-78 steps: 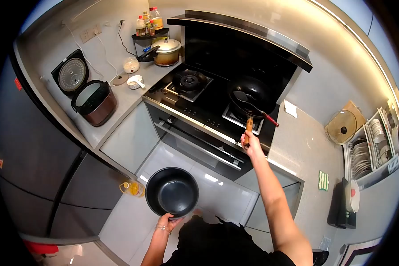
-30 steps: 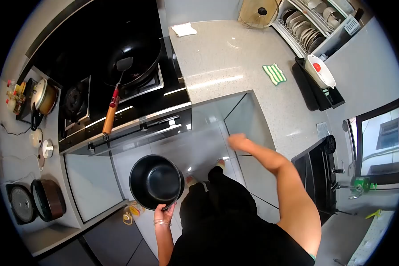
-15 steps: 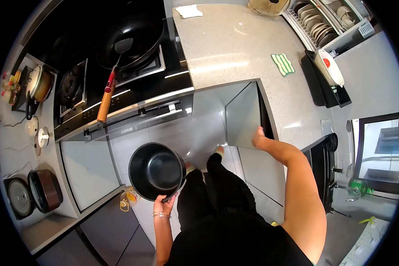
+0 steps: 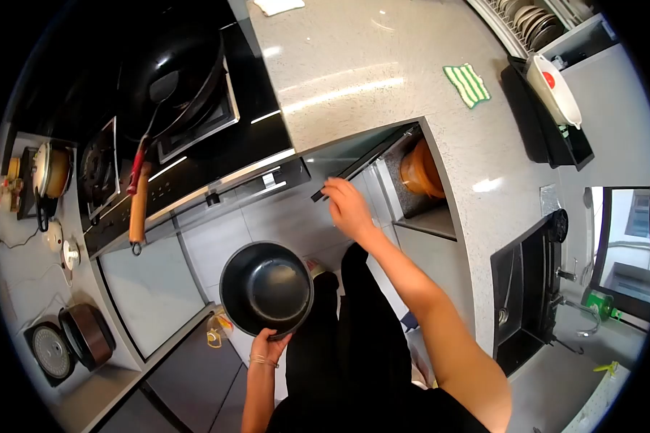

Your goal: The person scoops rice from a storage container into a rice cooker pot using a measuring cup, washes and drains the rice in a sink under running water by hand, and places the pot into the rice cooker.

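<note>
Black pot (image 4: pixel 267 285) sits just left of centre in the frame, open side up, held by one hand only. The left hand (image 4: pixel 267 351) grips its near rim, thumb and fingers pinched on it. My worry: a pinch on one side could let it tip or slip if the wrist twists. The right hand (image 4: pixel 350 211) has bent fingers at the outer edge of the open cabinet door (image 4: pixel 368 160), mid-frame; can't tell if they're really gripping. Swing that door carelessly and it might knock the pot or pinch fingers. Inside, right of centre, there's an orange-brown container (image 4: pixel 420 172).
</note>
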{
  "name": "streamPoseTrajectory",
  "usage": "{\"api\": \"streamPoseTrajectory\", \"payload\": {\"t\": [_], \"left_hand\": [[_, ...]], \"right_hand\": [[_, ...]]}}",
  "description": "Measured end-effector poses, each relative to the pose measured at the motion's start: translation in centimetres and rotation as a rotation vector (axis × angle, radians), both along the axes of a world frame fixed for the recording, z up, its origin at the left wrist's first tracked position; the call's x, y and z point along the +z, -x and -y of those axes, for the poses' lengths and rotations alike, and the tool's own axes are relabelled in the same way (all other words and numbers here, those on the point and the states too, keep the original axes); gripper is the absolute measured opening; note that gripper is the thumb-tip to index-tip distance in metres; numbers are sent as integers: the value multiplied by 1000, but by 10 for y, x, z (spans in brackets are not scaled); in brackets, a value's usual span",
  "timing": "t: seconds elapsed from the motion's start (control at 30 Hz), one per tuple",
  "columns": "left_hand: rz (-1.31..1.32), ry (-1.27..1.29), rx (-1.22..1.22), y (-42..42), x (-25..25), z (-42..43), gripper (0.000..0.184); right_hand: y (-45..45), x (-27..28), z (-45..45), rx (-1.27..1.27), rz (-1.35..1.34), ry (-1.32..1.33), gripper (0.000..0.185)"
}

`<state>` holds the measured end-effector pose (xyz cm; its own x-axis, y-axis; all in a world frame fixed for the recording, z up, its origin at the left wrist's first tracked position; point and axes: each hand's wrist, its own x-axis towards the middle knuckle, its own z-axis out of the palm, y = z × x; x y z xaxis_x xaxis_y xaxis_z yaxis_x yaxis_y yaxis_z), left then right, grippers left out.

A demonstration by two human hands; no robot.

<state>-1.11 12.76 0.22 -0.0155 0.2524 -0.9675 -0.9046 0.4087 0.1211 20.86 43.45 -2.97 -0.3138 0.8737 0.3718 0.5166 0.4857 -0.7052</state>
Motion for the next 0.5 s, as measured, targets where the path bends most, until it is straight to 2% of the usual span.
{"api": "streamPoseTrajectory", "payload": {"t": [0.13, 0.2, 0.27, 0.3, 0.33, 0.4, 0.47, 0.5], "left_hand": [[7, 75, -4, -16, 1, -19, 38], [9, 104, -5, -24, 1, -30, 39], [4, 140, -3, -38, 0, -42, 41], [-2, 151, 2, -43, -3, -48, 41], [13, 180, 17, -49, -7, -50, 42], [34, 225, 50, -55, -17, -56, 43], [64, 230, 57, -62, -25, -58, 42], [78, 230, 59, -65, -29, -61, 42]], "right_hand": [[-49, -48, 27, -190, -49, 304, 15], [-77, -115, 37, -270, -94, 562, 14], [-122, -229, 56, -320, -505, 802, 13], [-141, -228, 46, -488, -858, 1143, 10], [-163, -248, 40, -734, -879, 1263, 11], [-215, -339, 30, -977, -1273, 1223, 13], [-255, -379, 17, -1123, -1142, 1310, 16], [-266, -391, 2, -1165, -1242, 1260, 20]]}}
